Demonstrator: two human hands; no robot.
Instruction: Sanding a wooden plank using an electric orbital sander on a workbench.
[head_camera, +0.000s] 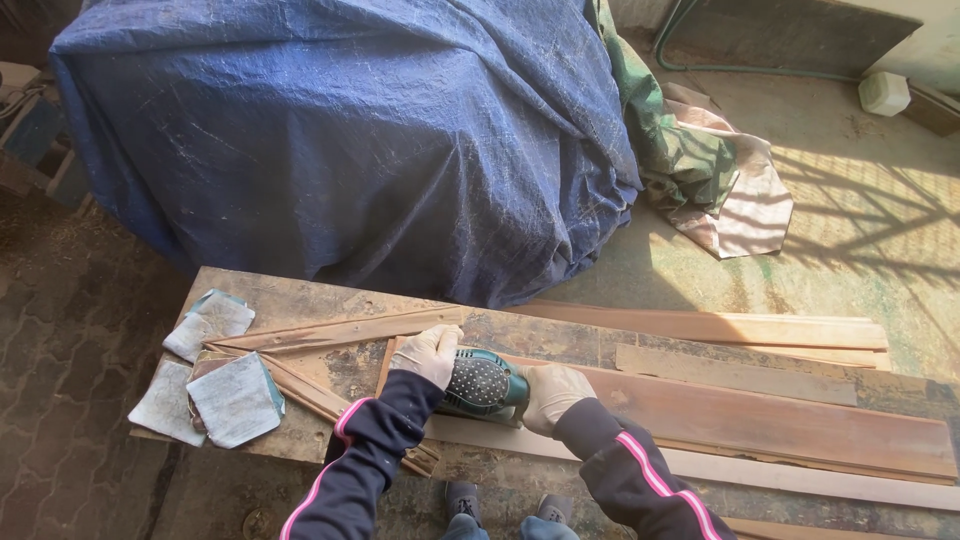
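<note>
Head camera looks down on a worn workbench (300, 295) where both gloved hands clasp a teal power sander (483, 384) set on a long reddish plank (760, 415). The left hand (428, 353) wraps its front, fingers curled; the right hand (556, 396) closes round its rear. Sanding looks under way; next it probably needs steady pressure along the grain. Sandpaper sheets (235, 400) lie left.

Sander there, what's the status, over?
Left hand and right hand, both gloved, grip the green sander. Sander sits on reddish plank. Sandpaper sheets lie apart, left.
</note>
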